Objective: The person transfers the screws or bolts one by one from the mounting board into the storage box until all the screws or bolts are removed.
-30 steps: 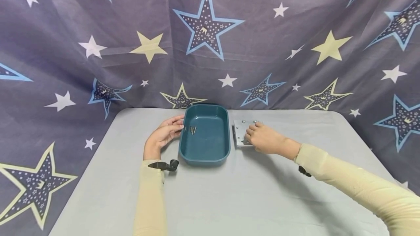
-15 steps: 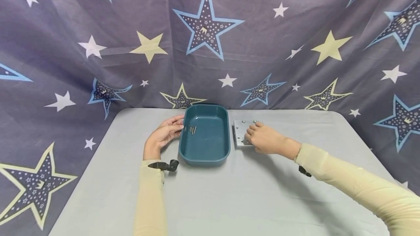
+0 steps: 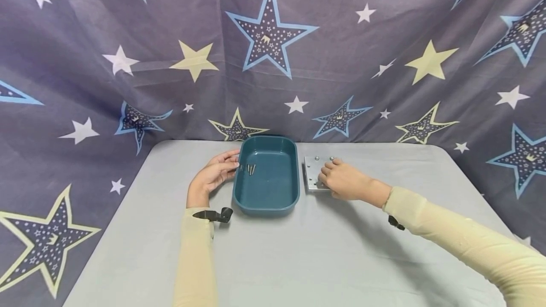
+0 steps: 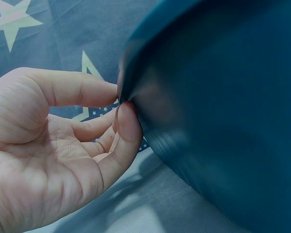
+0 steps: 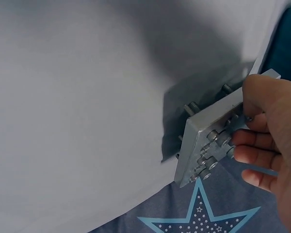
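Observation:
My left hand (image 3: 214, 173) pinches the left rim of a teal plastic tray (image 3: 268, 210) between thumb and finger. The left wrist view shows the thumb (image 4: 85, 90) meeting a fingertip at that tray edge. Inside, by the left wall, lie several small screws (image 3: 250, 169). To the tray's right, my right hand (image 3: 346, 181) bends over a metal plate (image 3: 313, 169) with holes and bolts in it. In the right wrist view, thumb and forefinger pinch a small bolt (image 5: 248, 118) at the plate, mostly hidden by them. Several cylindrical bolt heads (image 5: 211, 162) stand out from the plate's face, and threaded ends (image 5: 190, 108) show behind.
A pale grey cloth covers the table (image 3: 273, 259). Behind it hangs a dark curtain (image 3: 324, 84) printed with stars. Black straps (image 3: 213, 215) sit on both wrists over cream sleeves.

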`<state>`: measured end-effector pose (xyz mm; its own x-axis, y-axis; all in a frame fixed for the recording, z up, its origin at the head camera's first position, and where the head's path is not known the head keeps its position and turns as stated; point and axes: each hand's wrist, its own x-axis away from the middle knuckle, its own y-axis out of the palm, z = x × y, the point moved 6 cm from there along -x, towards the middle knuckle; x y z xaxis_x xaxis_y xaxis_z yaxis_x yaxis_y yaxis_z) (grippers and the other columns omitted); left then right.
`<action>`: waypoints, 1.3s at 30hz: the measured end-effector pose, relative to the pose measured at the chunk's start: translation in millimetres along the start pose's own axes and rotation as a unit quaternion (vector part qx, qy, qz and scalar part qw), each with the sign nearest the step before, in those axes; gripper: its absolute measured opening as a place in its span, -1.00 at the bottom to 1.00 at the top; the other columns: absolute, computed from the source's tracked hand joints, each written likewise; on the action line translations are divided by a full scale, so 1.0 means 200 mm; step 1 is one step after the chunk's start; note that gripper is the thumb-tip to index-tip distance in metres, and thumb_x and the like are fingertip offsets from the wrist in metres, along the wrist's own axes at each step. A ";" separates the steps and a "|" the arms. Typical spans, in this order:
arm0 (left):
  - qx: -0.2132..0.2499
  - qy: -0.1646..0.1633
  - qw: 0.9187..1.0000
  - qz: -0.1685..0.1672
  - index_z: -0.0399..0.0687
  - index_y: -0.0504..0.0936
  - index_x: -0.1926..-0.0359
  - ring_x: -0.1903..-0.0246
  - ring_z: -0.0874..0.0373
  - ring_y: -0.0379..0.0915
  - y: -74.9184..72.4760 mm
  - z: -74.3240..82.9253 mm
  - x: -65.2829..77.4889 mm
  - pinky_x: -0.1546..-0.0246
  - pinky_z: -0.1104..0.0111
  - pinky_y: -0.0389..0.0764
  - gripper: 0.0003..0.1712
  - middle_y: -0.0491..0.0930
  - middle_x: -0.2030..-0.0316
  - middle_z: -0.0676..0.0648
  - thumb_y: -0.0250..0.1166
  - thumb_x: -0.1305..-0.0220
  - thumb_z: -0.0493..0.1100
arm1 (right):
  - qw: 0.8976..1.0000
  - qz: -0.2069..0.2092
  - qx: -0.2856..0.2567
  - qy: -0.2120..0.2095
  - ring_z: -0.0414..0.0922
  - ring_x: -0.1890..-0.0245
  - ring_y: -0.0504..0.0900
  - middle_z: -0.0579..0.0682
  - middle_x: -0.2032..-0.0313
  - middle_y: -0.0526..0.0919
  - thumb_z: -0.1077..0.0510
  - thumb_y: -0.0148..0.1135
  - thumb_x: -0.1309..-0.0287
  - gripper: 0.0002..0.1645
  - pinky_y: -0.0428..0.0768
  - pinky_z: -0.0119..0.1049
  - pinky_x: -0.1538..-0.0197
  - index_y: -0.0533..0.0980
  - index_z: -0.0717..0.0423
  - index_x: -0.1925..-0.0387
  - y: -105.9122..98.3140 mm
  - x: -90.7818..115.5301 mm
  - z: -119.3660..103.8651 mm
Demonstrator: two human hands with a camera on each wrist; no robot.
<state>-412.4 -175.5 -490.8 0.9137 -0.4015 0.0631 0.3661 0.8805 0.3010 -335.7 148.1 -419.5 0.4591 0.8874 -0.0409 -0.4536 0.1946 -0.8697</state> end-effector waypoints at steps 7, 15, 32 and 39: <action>-0.002 0.001 1.000 -0.004 -0.41 -0.01 -0.56 0.17 0.29 0.61 0.00 0.01 0.00 0.15 0.46 0.65 -0.28 0.60 0.08 0.04 -0.01 -0.45 -0.50 | 1.000 -0.001 0.005 0.000 -0.05 0.30 0.52 -0.02 0.37 0.62 0.02 0.57 0.15 -0.56 0.51 -0.17 0.13 0.60 0.15 0.25 0.00 0.00 0.00; -0.001 -0.001 1.000 0.000 -0.41 -0.03 -0.56 0.19 0.31 0.61 -0.01 0.00 0.00 0.17 0.47 0.64 -0.27 0.60 0.09 0.05 -0.02 -0.46 -0.50 | 1.000 -0.001 0.014 -0.003 -0.05 0.30 0.51 -0.02 0.37 0.63 0.03 0.53 0.11 -0.59 0.49 -0.18 0.13 0.61 0.16 0.24 0.00 -0.01 0.00; 0.002 0.000 1.000 -0.001 -0.41 -0.03 -0.56 0.19 0.31 0.59 0.00 0.00 0.01 0.16 0.47 0.64 -0.27 0.59 0.11 0.05 -0.02 -0.46 -0.49 | 1.000 0.010 0.014 -0.005 -0.06 0.32 0.50 -0.03 0.38 0.62 0.11 0.49 0.08 -0.68 0.49 -0.20 0.16 0.61 0.14 0.27 0.01 0.00 0.00; 0.002 -0.002 1.000 0.000 -0.41 -0.03 -0.56 0.21 0.31 0.58 0.00 0.00 0.00 0.17 0.47 0.64 -0.27 0.58 0.13 0.05 -0.02 -0.46 -0.49 | 1.000 0.012 0.010 -0.002 -0.06 0.33 0.51 -0.03 0.40 0.61 0.13 0.48 0.07 -0.71 0.49 -0.19 0.16 0.60 0.13 0.28 0.00 0.00 0.00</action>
<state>-412.0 -176.5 -490.2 0.9129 -0.4027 0.0667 0.3656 0.8795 0.3048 -335.8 149.1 -419.4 0.4444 0.8939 -0.0594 -0.4797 0.1814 -0.8585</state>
